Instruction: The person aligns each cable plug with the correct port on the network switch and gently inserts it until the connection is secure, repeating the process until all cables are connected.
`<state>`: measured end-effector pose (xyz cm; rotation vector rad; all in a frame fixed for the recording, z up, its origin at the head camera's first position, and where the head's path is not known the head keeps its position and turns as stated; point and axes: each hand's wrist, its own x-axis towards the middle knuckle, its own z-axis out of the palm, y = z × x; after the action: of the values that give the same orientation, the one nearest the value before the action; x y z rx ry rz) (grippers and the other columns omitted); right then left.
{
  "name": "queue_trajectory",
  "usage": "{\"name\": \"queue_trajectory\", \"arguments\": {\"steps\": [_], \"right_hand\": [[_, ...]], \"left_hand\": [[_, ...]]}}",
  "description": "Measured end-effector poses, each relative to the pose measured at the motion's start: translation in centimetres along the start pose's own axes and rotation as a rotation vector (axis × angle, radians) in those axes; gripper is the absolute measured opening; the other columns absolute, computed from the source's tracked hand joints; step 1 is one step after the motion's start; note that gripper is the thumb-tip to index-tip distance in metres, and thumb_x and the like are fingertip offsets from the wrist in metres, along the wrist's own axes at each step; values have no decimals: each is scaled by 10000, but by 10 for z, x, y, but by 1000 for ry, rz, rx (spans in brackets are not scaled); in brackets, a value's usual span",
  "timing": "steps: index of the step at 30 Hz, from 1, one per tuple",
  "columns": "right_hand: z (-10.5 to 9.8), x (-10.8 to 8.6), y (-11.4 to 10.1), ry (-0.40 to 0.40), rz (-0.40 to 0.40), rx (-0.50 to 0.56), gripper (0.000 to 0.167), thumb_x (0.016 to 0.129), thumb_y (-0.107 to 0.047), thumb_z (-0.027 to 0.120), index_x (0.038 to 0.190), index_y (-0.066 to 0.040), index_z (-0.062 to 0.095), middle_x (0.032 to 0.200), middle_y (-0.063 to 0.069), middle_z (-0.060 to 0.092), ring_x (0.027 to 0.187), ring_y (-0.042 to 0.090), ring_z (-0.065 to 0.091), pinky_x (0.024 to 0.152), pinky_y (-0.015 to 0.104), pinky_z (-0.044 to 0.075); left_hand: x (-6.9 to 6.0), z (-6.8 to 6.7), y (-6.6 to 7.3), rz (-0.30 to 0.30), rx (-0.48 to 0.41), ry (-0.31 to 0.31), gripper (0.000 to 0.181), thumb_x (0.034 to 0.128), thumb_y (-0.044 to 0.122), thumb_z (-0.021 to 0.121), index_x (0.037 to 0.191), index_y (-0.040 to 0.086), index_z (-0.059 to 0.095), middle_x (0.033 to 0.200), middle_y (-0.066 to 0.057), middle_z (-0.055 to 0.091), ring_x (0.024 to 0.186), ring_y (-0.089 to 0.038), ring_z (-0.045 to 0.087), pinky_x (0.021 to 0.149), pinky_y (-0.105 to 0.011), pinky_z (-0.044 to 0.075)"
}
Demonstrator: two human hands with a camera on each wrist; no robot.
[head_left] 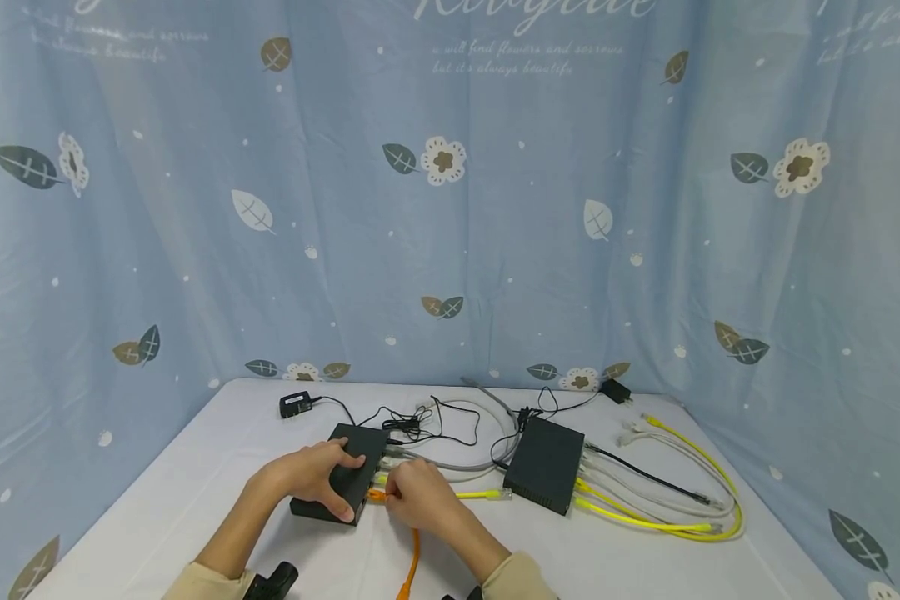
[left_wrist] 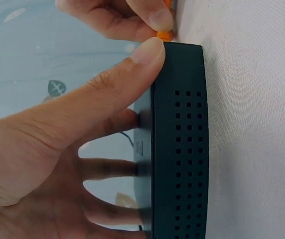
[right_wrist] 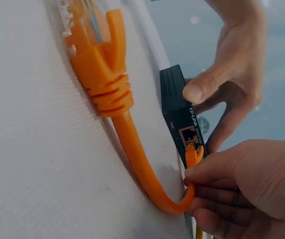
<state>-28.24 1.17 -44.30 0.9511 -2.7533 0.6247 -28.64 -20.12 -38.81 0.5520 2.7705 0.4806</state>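
A black TP-LINK network switch (head_left: 347, 481) stands on the white table at left. My left hand (head_left: 307, 477) rests on it with spread fingers on the top and the thumb (left_wrist: 132, 67) on its near edge. My right hand (head_left: 425, 497) pinches an orange network cable (head_left: 414, 557) just behind its plug (right_wrist: 191, 155). That plug is at a port on the switch's right side, with an open port (right_wrist: 187, 134) beside it; how deep it sits I cannot tell. The cable's other plug (right_wrist: 95, 69) lies loose near the front.
A second black box (head_left: 546, 462) stands to the right, with yellow cables (head_left: 645, 521), white cables and a black one at its right side. Grey and white cables run between the boxes. Two power adapters (head_left: 296, 404) lie at the back, with a coiled black cord (head_left: 405, 427).
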Motion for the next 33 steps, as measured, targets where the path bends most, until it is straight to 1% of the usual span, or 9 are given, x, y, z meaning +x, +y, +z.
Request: {"name": "queue_trajectory", "arguments": {"steps": [4, 9, 16, 19, 22, 24, 28, 31, 33], "right_hand": [[0, -1, -1, 4, 9, 27, 102, 814, -87, 715, 729, -142, 726, 599, -118, 587, 510, -19, 439, 492, 141, 371], [-2, -3, 0, -12, 40, 71, 87, 828, -108, 722, 748, -143, 729, 605, -128, 570, 522, -15, 440, 493, 146, 378], [-6, -7, 6, -71, 88, 146, 63, 857, -147, 725, 798, -139, 744, 651, -123, 599, 562, -9, 467, 524, 157, 411], [-9, -9, 7, -94, 97, 176, 96, 882, -191, 711, 830, -132, 766, 678, -117, 644, 579, -20, 489, 539, 159, 429], [-13, -12, 8, -117, 91, 204, 167, 907, -263, 696, 891, -121, 783, 706, -108, 675, 599, -36, 502, 552, 157, 438], [-17, -14, 10, -137, 79, 232, 242, 916, -311, 688, 967, -93, 780, 734, -90, 691, 602, -42, 520, 556, 156, 450], [-28, -26, 16, -134, 42, 201, 425, 922, -446, 650, 1129, -85, 736, 841, -73, 703, 666, -49, 556, 605, 157, 475], [-40, -39, 25, -76, 39, 136, 492, 922, -519, 611, 1190, -117, 705, 949, -46, 706, 771, -5, 600, 668, 184, 492], [-50, -51, 33, -25, 55, 111, 504, 929, -534, 591, 1218, -133, 688, 1021, -23, 703, 858, 54, 631, 712, 228, 509]], "left_hand": [[0, 0, -1, -11, -2, -1, 851, 624, 381, 916, 1371, 129, 594, 1529, -317, 326, 1372, -571, 321, 1023, -732, 297], [1, 1, -1, -26, -7, -5, 868, 623, 399, 915, 1384, 148, 583, 1542, -306, 310, 1388, -554, 309, 1022, -718, 318], [2, 2, 6, -32, -17, -20, 865, 638, 370, 914, 1399, 149, 566, 1550, -305, 293, 1394, -550, 301, 1021, -704, 333], [2, 1, 10, -53, -14, -42, 864, 660, 395, 898, 1414, 159, 550, 1562, -287, 283, 1410, -533, 288, 1033, -694, 330], [2, 0, 13, -70, 18, -51, 866, 695, 474, 856, 1436, 172, 525, 1567, -265, 293, 1414, -525, 290, 1032, -704, 321], [1, 0, 13, -72, 32, -36, 883, 720, 523, 820, 1459, 168, 494, 1562, -264, 304, 1395, -554, 297, 1017, -727, 311], [-2, 0, 12, -78, 36, 31, 946, 761, 578, 761, 1517, 147, 392, 1551, -283, 310, 1352, -605, 313, 984, -764, 302], [-5, 0, 11, -88, 42, 88, 974, 790, 615, 711, 1549, 148, 317, 1556, -284, 295, 1354, -618, 290, 974, -779, 293], [-7, 0, 11, -79, 55, 130, 977, 810, 637, 674, 1561, 152, 282, 1559, -281, 288, 1359, -627, 269, 973, -790, 275]]}}
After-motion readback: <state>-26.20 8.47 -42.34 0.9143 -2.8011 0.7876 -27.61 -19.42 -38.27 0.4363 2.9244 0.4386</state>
